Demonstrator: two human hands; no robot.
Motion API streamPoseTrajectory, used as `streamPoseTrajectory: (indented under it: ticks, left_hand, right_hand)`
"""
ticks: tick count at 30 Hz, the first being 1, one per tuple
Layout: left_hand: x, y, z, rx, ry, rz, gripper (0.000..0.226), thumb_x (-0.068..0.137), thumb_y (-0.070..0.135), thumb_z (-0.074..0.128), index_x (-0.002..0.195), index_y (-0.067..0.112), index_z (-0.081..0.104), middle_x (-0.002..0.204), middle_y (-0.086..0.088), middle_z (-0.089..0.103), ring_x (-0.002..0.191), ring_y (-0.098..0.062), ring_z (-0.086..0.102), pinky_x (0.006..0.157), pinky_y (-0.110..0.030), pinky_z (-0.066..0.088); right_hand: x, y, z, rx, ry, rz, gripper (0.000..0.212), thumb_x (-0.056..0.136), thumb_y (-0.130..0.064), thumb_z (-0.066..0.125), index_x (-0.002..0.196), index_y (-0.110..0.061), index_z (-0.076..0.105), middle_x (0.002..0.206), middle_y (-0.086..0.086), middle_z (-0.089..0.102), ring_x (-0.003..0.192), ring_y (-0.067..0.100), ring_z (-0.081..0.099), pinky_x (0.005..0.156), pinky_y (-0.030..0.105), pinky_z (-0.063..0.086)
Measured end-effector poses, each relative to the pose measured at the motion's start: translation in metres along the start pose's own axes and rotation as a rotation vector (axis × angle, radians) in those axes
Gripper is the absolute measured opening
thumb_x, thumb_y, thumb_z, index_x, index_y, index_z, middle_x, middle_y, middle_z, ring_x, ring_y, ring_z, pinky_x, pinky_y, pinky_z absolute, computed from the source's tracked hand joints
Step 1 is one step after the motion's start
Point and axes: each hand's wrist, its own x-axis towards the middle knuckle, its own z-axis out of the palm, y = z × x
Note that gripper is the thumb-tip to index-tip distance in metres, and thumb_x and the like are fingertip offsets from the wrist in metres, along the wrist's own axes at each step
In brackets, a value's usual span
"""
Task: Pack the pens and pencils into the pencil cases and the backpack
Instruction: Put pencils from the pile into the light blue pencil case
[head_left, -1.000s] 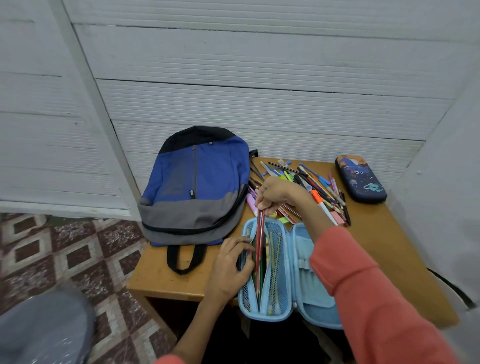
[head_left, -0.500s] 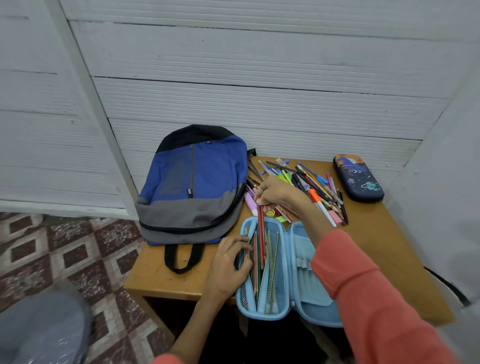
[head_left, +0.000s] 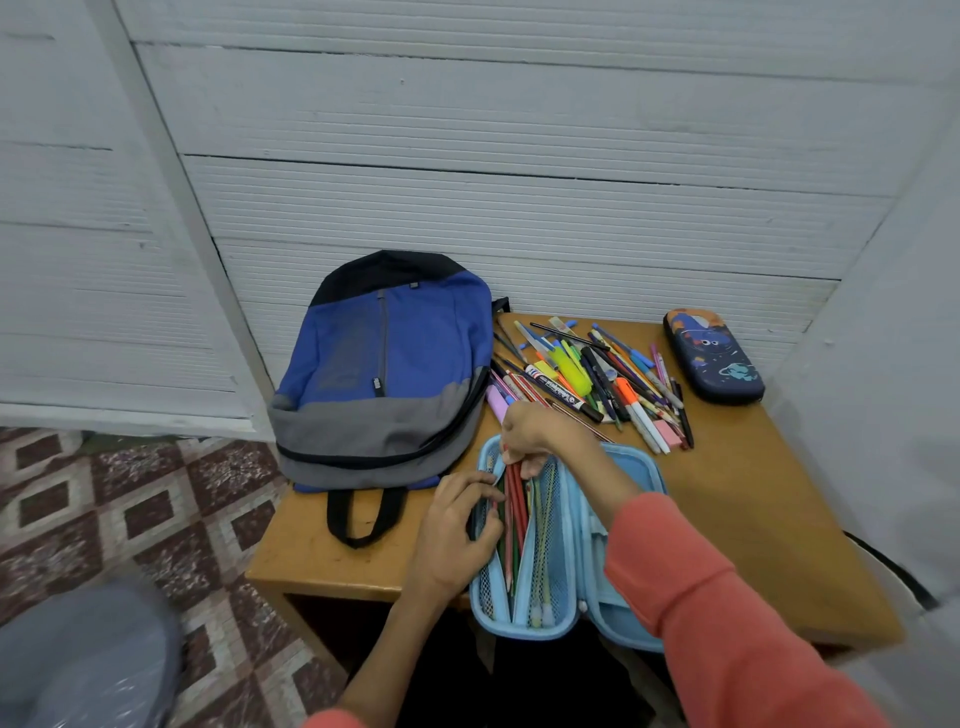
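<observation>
A light blue pencil case (head_left: 558, 613) lies open at the table's front edge, with pencils under its mesh pocket. My right hand (head_left: 535, 434) pinches the tops of several red pencils (head_left: 515, 499) that reach down into the left half of the case. My left hand (head_left: 457, 525) rests on the case's left rim, fingers holding the mesh pocket apart. A loose pile of pens and pencils (head_left: 597, 379) lies behind the case. A blue and grey backpack (head_left: 384, 364) lies flat at the left, zipped. A dark blue pencil case (head_left: 711, 353) sits shut at the back right.
The small wooden table (head_left: 753, 493) stands in a corner against white walls. Its left edge drops to a patterned tile floor (head_left: 104, 509). A grey blurred object (head_left: 78, 660) is at the bottom left. A pink eraser (head_left: 667, 434) lies at the pile's near edge.
My right hand has come down toward the open case, and the red pencils have slid deeper into the mesh pocket. My left hand has stayed on the case's left rim.
</observation>
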Motion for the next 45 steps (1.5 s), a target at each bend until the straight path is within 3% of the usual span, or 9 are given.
streamPoseTrajectory:
  ticks: [5, 8, 11, 16, 22, 26, 30, 38, 45]
  left_hand:
    - [0.000, 0.001, -0.001, 0.009, -0.008, 0.034, 0.030, 0.081, 0.025, 0.053, 0.101, 0.015, 0.073, 0.114, 0.004, 0.061, 0.109, -0.006, 0.050, 0.097, -0.007, 0.031]
    - [0.000, 0.000, -0.002, 0.017, -0.015, 0.047, 0.031, 0.081, 0.026, 0.055, 0.104, 0.017, 0.075, 0.117, 0.003, 0.060, 0.112, -0.005, 0.048, 0.099, -0.005, 0.027]
    - [0.000, -0.002, -0.001, 0.022, -0.020, 0.054, 0.032, 0.081, 0.027, 0.056, 0.105, 0.018, 0.075, 0.118, 0.001, 0.061, 0.113, -0.007, 0.048, 0.100, -0.004, 0.025]
    - [0.001, -0.002, 0.000, 0.030, -0.005, 0.072, 0.032, 0.083, 0.028, 0.055, 0.107, 0.020, 0.074, 0.118, 0.001, 0.061, 0.113, -0.008, 0.047, 0.100, -0.002, 0.024]
    - [0.000, -0.007, 0.004, 0.048, -0.006, 0.087, 0.033, 0.082, 0.033, 0.055, 0.108, 0.025, 0.074, 0.121, 0.004, 0.059, 0.116, -0.010, 0.046, 0.092, -0.019, 0.038]
    - [0.002, -0.011, 0.007, 0.060, -0.036, 0.127, 0.032, 0.083, 0.031, 0.054, 0.109, 0.028, 0.073, 0.125, 0.006, 0.057, 0.121, -0.011, 0.042, 0.090, -0.027, 0.041]
    - [0.002, -0.011, 0.006, 0.043, -0.079, 0.163, 0.029, 0.085, 0.036, 0.059, 0.107, 0.024, 0.074, 0.132, 0.009, 0.052, 0.126, -0.014, 0.041, 0.096, -0.030, 0.040]
    - [0.002, -0.008, 0.003, 0.016, -0.094, 0.145, 0.019, 0.085, 0.047, 0.061, 0.092, 0.032, 0.070, 0.136, 0.011, 0.044, 0.131, -0.011, 0.034, 0.102, -0.032, 0.036]
    - [0.002, -0.008, -0.001, 0.013, -0.149, 0.198, 0.025, 0.092, 0.046, 0.054, 0.101, 0.034, 0.074, 0.144, 0.010, 0.040, 0.136, -0.011, 0.031, 0.106, -0.024, 0.028]
  right_hand:
    - [-0.009, -0.006, 0.007, -0.202, 0.185, -0.024, 0.066, 0.086, 0.004, 0.064, 0.144, -0.001, 0.033, 0.116, 0.028, 0.061, 0.061, 0.031, 0.059, 0.054, 0.036, 0.051]
    - [-0.007, -0.003, 0.014, -0.259, 0.220, -0.082, 0.083, 0.076, 0.001, 0.077, 0.147, -0.007, 0.035, 0.121, 0.023, 0.060, 0.099, 0.038, 0.062, 0.075, 0.041, 0.052]
    - [-0.009, 0.004, 0.013, -0.255, 0.250, -0.118, 0.071, 0.073, -0.008, 0.082, 0.137, -0.009, 0.050, 0.126, 0.015, 0.059, 0.111, 0.031, 0.059, 0.089, 0.038, 0.050]
    - [-0.007, 0.017, 0.005, -0.123, 0.366, -0.090, 0.017, 0.086, -0.011, 0.071, 0.099, -0.001, 0.069, 0.105, 0.018, 0.070, 0.082, 0.033, 0.068, 0.083, 0.040, 0.056]
    - [-0.011, 0.026, 0.005, 0.071, 0.145, 0.059, 0.018, 0.086, -0.008, 0.071, 0.097, 0.006, 0.068, 0.081, 0.022, 0.073, 0.059, 0.024, 0.069, 0.075, 0.039, 0.060]
    - [-0.016, 0.026, 0.007, 0.171, 0.186, -0.010, 0.005, 0.088, 0.003, 0.061, 0.086, 0.000, 0.065, 0.073, 0.023, 0.070, 0.046, 0.020, 0.061, 0.057, 0.032, 0.059]
    - [-0.017, 0.024, 0.007, 0.266, 0.208, -0.040, 0.017, 0.086, 0.007, 0.059, 0.078, -0.008, 0.059, 0.053, 0.012, 0.061, 0.040, 0.018, 0.058, 0.045, 0.029, 0.053]
    - [-0.020, 0.031, 0.016, 0.118, 0.114, -0.034, 0.002, 0.090, -0.012, 0.062, 0.089, -0.011, 0.063, 0.069, 0.013, 0.064, 0.048, 0.017, 0.059, 0.043, 0.026, 0.051]
    - [-0.023, 0.026, 0.021, 0.036, 0.013, 0.016, 0.031, 0.079, 0.000, 0.071, 0.098, -0.016, 0.053, 0.086, 0.006, 0.056, 0.059, 0.021, 0.059, 0.055, 0.031, 0.056]
